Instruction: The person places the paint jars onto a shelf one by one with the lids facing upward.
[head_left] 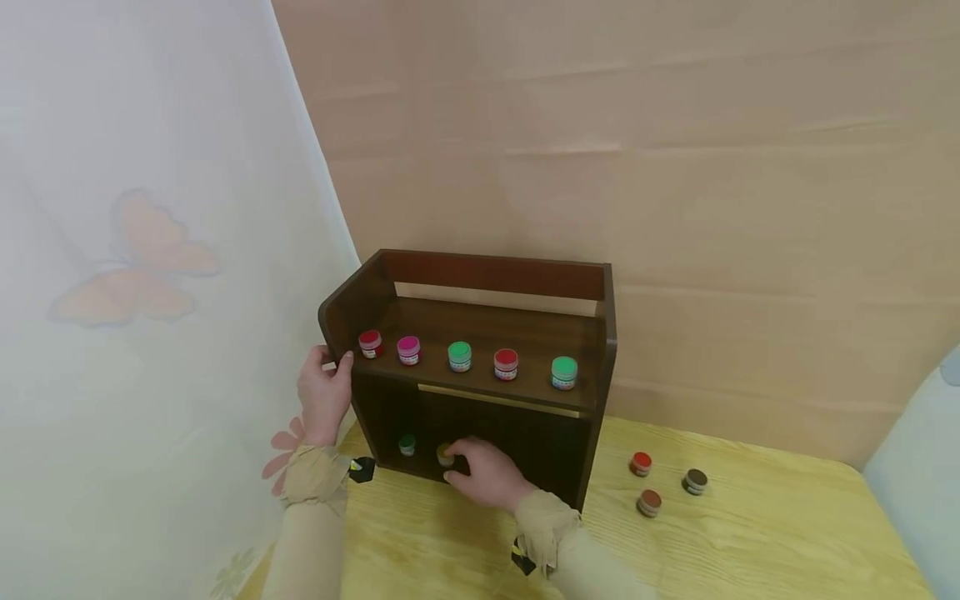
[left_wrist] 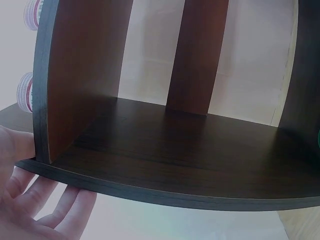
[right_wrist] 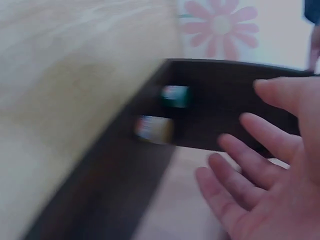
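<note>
My left hand (head_left: 325, 392) grips the left side panel of a dark wooden shelf (head_left: 480, 389). In the left wrist view its thumb lies on one side of the board's edge and the fingers (left_wrist: 75, 212) on the other. On the lower level stand a green-lidded paint jar (head_left: 407, 445) and, to its right, a yellowish one (head_left: 445, 455). My right hand (head_left: 491, 473) is at the yellowish jar in the head view. Seen from the right wrist, its fingers are spread and apart from that jar (right_wrist: 155, 129), holding nothing.
Along the shelf's upper level several paint jars stand in a row, among them a magenta one (head_left: 408, 351) and a green one (head_left: 564, 373). Right of the shelf, a red jar (head_left: 641, 464), a black jar (head_left: 695, 481) and a brown jar (head_left: 649, 502) stand on the wooden table (head_left: 780, 533).
</note>
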